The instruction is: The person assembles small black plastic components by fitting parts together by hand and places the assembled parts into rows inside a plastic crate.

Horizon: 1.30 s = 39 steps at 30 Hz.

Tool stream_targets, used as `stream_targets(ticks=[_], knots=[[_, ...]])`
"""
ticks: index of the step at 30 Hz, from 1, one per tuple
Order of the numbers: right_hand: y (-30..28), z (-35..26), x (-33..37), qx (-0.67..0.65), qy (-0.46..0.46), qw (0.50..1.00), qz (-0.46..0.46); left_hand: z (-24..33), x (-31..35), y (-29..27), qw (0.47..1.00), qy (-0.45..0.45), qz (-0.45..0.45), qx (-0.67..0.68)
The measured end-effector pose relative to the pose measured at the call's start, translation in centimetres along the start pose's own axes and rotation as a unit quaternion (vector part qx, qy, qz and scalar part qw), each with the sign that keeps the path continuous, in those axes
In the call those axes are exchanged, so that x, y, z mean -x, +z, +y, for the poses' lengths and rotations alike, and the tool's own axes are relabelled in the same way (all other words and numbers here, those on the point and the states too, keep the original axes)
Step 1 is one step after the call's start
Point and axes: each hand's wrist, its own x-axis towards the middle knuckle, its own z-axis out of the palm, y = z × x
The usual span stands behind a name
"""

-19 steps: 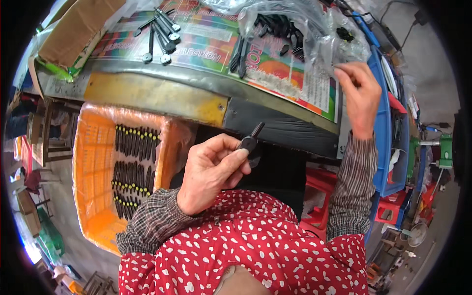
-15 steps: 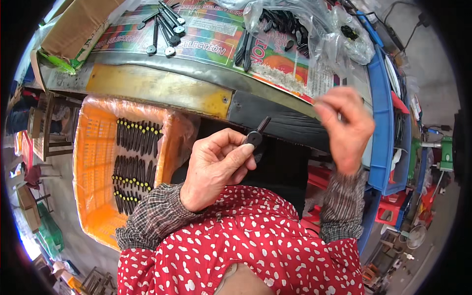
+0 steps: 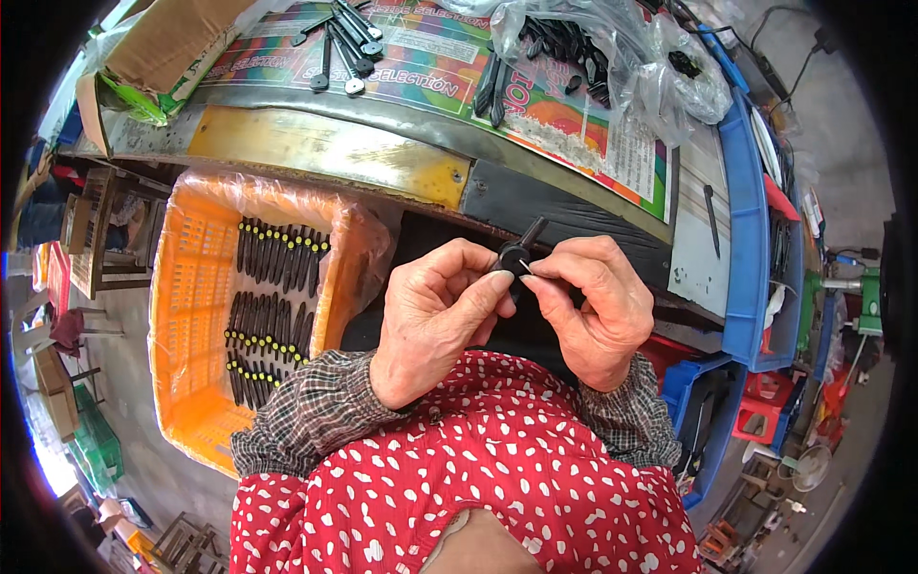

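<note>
My left hand [image 3: 435,320] is closed, its thumb and fingers pinching a small black piece with a round head and a narrow stem [image 3: 513,254]. The stem points up and to the right, toward the bench edge. Against the round head, my right hand [image 3: 601,308] pinches a tiny thin part that looks like a pale pin [image 3: 525,266]. Its exact kind is too small to make out. Both hands are above my lap, just in front of the bench, with fingertips almost meeting.
An orange crate [image 3: 170,316] to the left holds rows of black pieces with yellow dots [image 3: 279,263]. On the bench [image 3: 316,158] lie black round-headed pieces [image 3: 325,67], black parts in plastic [image 3: 574,57] and a thin black rod [image 3: 711,220]. A blue tray [image 3: 741,239] borders the right.
My right hand has come down and left from above the bench's right side to the black piece. My left hand keeps its hold. The whole view has shifted slightly.
</note>
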Motion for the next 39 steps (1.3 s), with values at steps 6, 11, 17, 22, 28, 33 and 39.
stream_targets(ticks=[6,11,17,22,28,33,39], knots=[[0.9,-0.1,0.1,0.013,-0.021,1.000,0.012,0.0,0.1,-0.2,0.999,0.016,0.013,-0.025],[1.3,-0.4,0.2,0.033,-0.027,0.999,0.019,-0.6,0.2,0.0,0.996,0.067,0.046,-0.038],[2.0,-0.4,0.2,0.049,-0.032,0.998,0.035,-0.8,0.4,0.0,0.974,0.130,0.096,-0.159],[2.6,-0.5,0.5,0.017,0.011,0.999,0.045,-1.4,0.1,-0.1,0.932,0.237,0.120,-0.248],[3.2,-0.5,0.6,-0.020,0.060,0.996,0.063,-2.4,-0.7,-0.4,0.880,0.334,0.144,-0.305],[3.3,-0.2,0.7,-0.092,0.121,0.986,0.063,-2.2,-0.4,-0.1,0.901,0.294,0.140,-0.285],[2.9,-0.5,-0.1,-0.357,0.326,0.874,0.050,-1.5,0.0,0.0,0.958,0.196,0.098,-0.185]])
